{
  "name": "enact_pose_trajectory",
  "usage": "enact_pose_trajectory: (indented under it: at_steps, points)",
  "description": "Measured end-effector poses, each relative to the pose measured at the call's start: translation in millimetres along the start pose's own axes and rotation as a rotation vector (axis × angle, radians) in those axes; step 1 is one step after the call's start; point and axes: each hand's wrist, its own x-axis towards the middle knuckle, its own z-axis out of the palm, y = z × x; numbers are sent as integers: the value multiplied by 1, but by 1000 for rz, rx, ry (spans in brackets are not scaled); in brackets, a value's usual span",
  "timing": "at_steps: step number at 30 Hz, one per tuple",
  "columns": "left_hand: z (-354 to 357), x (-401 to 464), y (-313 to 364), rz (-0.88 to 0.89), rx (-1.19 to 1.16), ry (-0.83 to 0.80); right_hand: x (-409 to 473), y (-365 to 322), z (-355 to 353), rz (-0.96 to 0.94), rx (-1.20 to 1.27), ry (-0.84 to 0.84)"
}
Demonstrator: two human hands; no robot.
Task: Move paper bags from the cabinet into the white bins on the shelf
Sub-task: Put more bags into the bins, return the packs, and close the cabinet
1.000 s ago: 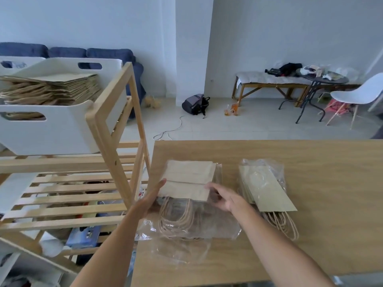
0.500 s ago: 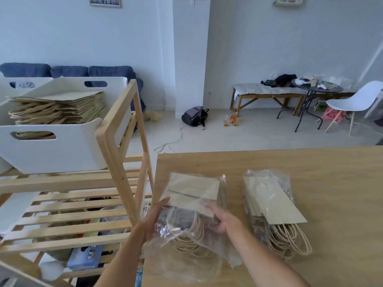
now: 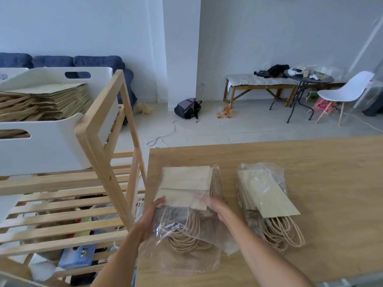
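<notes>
A stack of brown paper bags [image 3: 186, 183] in a clear plastic wrapper lies at the left end of the wooden cabinet top [image 3: 310, 162], its twine handles toward me. My left hand [image 3: 151, 216] grips the stack's left edge. My right hand [image 3: 215, 206] holds its right side through the plastic. A second wrapped stack of paper bags [image 3: 265, 195] lies to the right, untouched. On the wooden shelf [image 3: 99, 141] at the left stands a white bin [image 3: 41, 146] filled with flat paper bags [image 3: 41, 100].
The shelf's slatted lower tiers hold assorted items. A second white bin [image 3: 12, 70] shows behind the first. Beyond the cabinet are tiled floor, a backpack [image 3: 187, 108], a cable, a bench, a round black table and a white chair [image 3: 344, 92]. A blue sofa stands far left.
Both hands have closed on the left stack and raised its near end off the cabinet top. The view tilted up, then partly back down.
</notes>
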Motion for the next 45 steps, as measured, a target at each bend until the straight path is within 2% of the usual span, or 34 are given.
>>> enact_pose_trajectory:
  at_steps: [4, 9, 15, 20, 25, 29, 32, 39, 43, 45]
  points:
    - [10, -14, 5, 39, -21, 34, -33, -14, -3, -32, -109, 58]
    - [5, -4, 1, 49, 3, -42, -35, -20, -12, -23, -22, 49]
    - [4, 2, -3, 111, 28, 51, -39, -27, -20, 9, 126, 38]
    - [11, -6, -2, 71, 16, 12, -35, -24, -18, -29, 174, 65]
    - [16, -9, -4, 88, -27, 2, -36, -17, -17, 123, 356, -186]
    - [16, -15, -2, 61, -23, -16, -51, -5, -24, 140, 425, -260]
    - [12, -15, 3, 71, -30, 10, -46, -3, -34, 133, 424, -202]
    - [-14, 23, 12, 123, -77, 129, -58, -19, -89, 110, 442, -200]
    - [-15, 44, 7, 154, -128, 265, -70, -22, -125, 57, 388, -172]
    - [-18, 53, 2, 168, 40, 321, -73, -22, -146, 30, 411, -170]
